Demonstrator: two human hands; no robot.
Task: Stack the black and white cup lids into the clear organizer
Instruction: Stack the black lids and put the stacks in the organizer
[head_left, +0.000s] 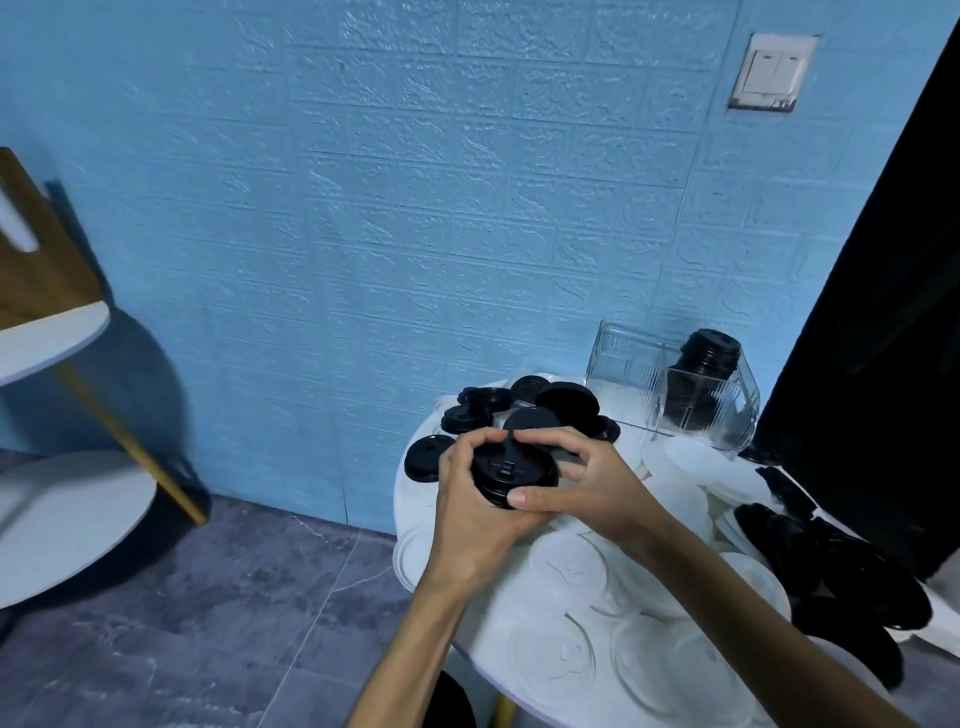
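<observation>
Far left of the grip, well apart from it, stands a shelf unit (49, 332) with white round tiers and a wooden frame, set against the blue textured wall (363, 208).

The left hand (470, 512) cups the near left side of a short stack of black lids (514, 470), fingers curled over its far rim. The right hand (587, 486) closes on the same stack from the other side, thumb pressed against the near edge and fingers bent around the far right rim. Both hands hold it together just above the round white table (410, 519).

Just beyond the grip, loose black lids (483, 410) lie scattered in a heap on the table's far side. Below and to the right of the grip, white lids (571, 571) cover most of the tabletop, overlapping each other.

Farther right and behind the grip, the clear organizer (675, 389) stands near the wall; its right compartment holds a column of stacked black lids (706, 358), while its left compartment looks bare. Right of the grip, near the table's edge, more black lids (831, 566) lie in a tipped row. A light switch (774, 70) sits high on the wall.
</observation>
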